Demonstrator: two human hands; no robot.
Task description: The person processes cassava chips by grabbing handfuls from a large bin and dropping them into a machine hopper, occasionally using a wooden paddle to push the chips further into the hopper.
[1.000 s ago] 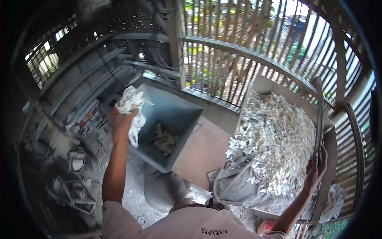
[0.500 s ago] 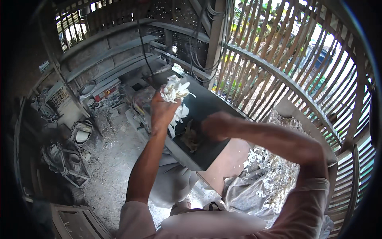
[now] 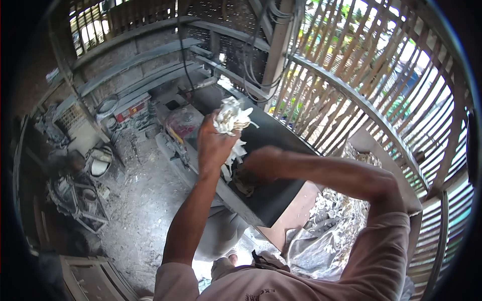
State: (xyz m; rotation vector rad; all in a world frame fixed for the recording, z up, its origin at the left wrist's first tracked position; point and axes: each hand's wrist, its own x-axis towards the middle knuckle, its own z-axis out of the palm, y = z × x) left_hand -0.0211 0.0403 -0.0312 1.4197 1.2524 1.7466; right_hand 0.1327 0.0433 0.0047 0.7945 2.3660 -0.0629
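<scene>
My left hand is wrapped round a bunch of whitish, curled, flaky strips; their exact kind I cannot make out. More pale strips hang below the fist, over the dark, flat tabletop. To its right, my right hand is low over the tabletop, smeared by motion, so its fingers and anything in them are unclear. Just beside it, a crumpled brownish piece lies on the dark surface, partly in shadow.
A heap of pale scraps on grey sacking lies right of the table. Slatted wall runs along the right. A bucket and a wooden frame stand on the dusty floor at left. A black cable hangs behind the table.
The whole view has shifted a little. My left hand still grips the strips, now slightly further right and closer to my right hand, which stays blurred over the tabletop.
</scene>
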